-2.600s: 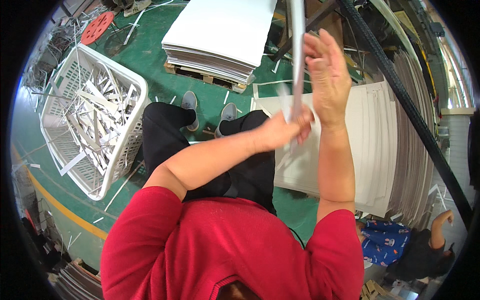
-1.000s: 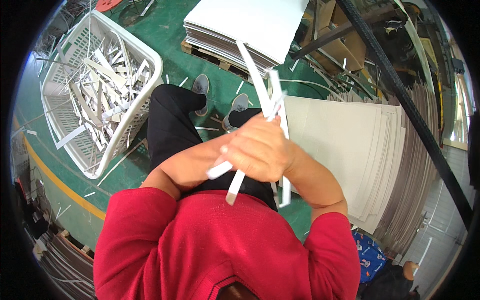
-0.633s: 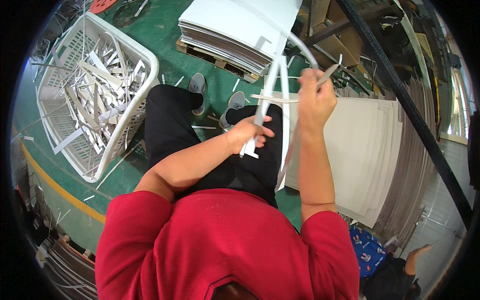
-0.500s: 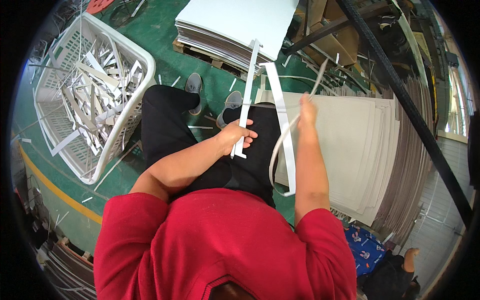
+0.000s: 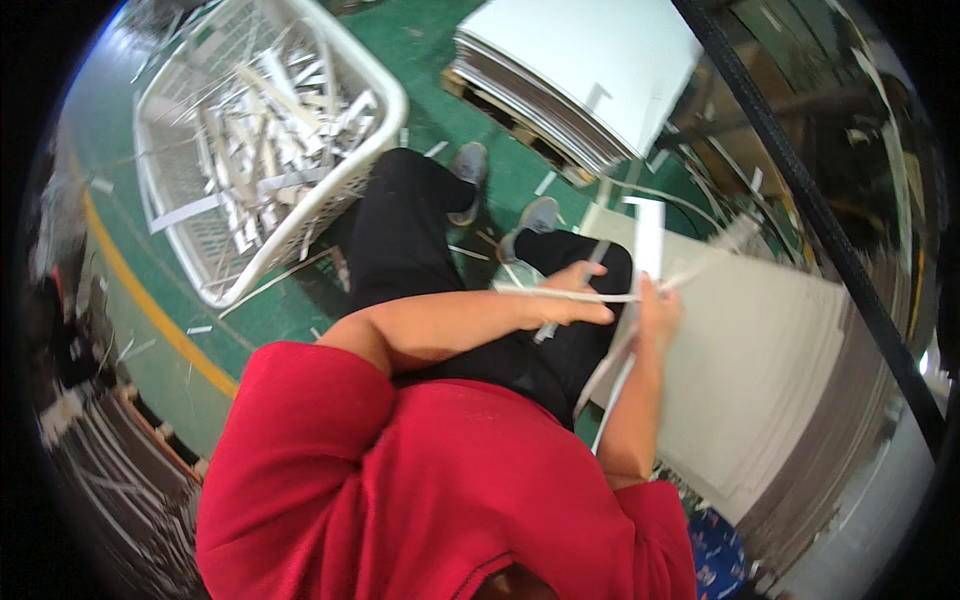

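Over my lap, my left hand (image 5: 568,302) is closed around a narrow greyish strip (image 5: 597,254), whose ends stick out above and below the fingers. A thin pale strip (image 5: 610,297) stretches across from this hand to the right one. My right hand (image 5: 657,308) grips a bundle of cut strips above the stacked sheets' near-left edge. Out of its top rises a wide white strip (image 5: 648,235) with a hooked end. A long, blurred pale strip (image 5: 710,257) slants up to the right from the same hand, and other lengths hang down along my right forearm.
A white plastic basket (image 5: 392,112) full of cut strips stands at the left. White sheets (image 5: 590,65) lie stacked on a pallet (image 5: 510,125) ahead. Greyish board sheets (image 5: 745,360) are piled at my right. A dark bar (image 5: 800,190) crosses the right side. Scraps lie on the green floor.
My hands have come closer together, the right one moving lower and inward with its strips. The view has shifted, so the basket and stacks appear farther right.
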`<state>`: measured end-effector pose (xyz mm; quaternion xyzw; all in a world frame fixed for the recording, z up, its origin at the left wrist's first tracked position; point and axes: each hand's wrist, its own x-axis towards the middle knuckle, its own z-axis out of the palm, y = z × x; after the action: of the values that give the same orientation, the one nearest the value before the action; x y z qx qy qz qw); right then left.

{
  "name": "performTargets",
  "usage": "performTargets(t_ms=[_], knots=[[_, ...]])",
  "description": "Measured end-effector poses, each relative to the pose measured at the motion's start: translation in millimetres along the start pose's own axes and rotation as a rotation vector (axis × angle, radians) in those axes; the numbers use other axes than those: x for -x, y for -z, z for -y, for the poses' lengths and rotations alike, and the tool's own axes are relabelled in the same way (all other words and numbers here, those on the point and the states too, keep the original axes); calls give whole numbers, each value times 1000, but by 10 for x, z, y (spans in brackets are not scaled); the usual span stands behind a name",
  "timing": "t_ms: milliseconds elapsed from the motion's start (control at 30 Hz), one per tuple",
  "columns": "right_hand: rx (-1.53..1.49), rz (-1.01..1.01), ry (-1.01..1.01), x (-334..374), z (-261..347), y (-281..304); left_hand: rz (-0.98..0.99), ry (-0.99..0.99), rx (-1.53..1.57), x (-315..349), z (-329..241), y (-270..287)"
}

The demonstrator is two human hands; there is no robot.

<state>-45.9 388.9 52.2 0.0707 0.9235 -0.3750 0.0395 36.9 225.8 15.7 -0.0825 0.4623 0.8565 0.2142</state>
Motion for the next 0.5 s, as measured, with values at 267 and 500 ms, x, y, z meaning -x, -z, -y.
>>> performTargets(t_ms=[267,500], knots=[[-514,159,123,-110,1326,104,234,-270,301,61,-498,-543],[-366,273,330,111,2203,-346,-150,-720,45,138,-1000,-186]])
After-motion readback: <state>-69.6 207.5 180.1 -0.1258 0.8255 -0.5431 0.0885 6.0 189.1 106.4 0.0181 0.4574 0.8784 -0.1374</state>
